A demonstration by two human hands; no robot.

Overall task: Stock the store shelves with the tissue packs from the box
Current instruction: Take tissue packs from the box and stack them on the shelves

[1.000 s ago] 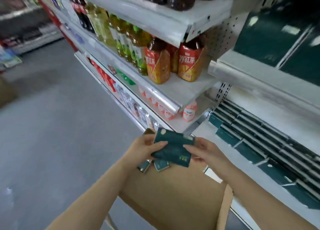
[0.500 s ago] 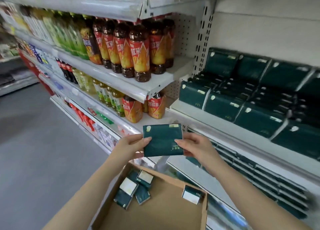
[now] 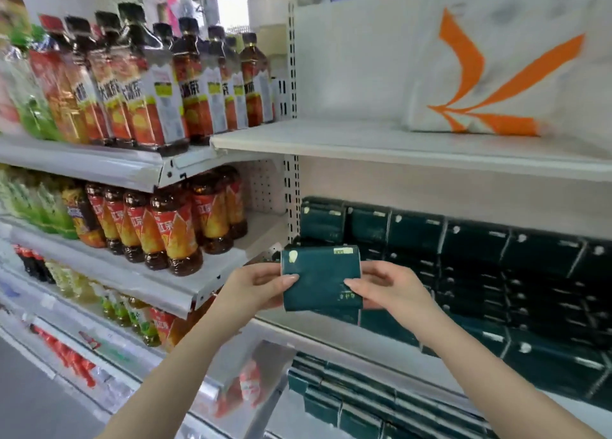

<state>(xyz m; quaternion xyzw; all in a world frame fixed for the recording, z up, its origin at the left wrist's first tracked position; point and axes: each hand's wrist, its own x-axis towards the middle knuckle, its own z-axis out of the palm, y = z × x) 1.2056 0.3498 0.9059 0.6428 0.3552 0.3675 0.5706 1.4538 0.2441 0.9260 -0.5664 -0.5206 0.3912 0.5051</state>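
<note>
— Two hands on one tissue pack (image 3: 319,279), see it? Dark green, broad face towards us, just in front of the left end of the middle shelf (image 3: 314,334).

— Is it resting on the shelf?

— No, it's in the air above the front edge. As far as I can tell, only the hands touch it. Behind it the stacked tissue packs (image 3: 480,259) fill that shelf from the upright post (image 3: 293,190) out to the right, several layers high.

— How's the grip?

— The left hand (image 3: 261,286) has the pack's left end. Its thumb lies across the front face and the other fingers are curled behind, mostly out of sight. The right hand (image 3: 389,289) does the same at the right end, with the thumb pressed on the lower front and the fingers wrapped round the end. Both are clamped on it.

— What's overhead?

— The top shelf (image 3: 331,138) carries one big white bag (image 3: 493,71) with orange stripes, towards its right end. It's too blurred to read.

— And left of the post?

— Tea, rows of it, all upright. The tall bottles (image 3: 159,84) with dark caps stand on the upper left shelf. The shorter bottles (image 3: 172,236), with red and orange labels, stand on the shelf under that, right up to its right end beside the post.

— Anything lower down?

— The lower green packs (image 3: 364,402) lie flat on the bottom shelf of the right bay, beneath the person's forearms.
</note>
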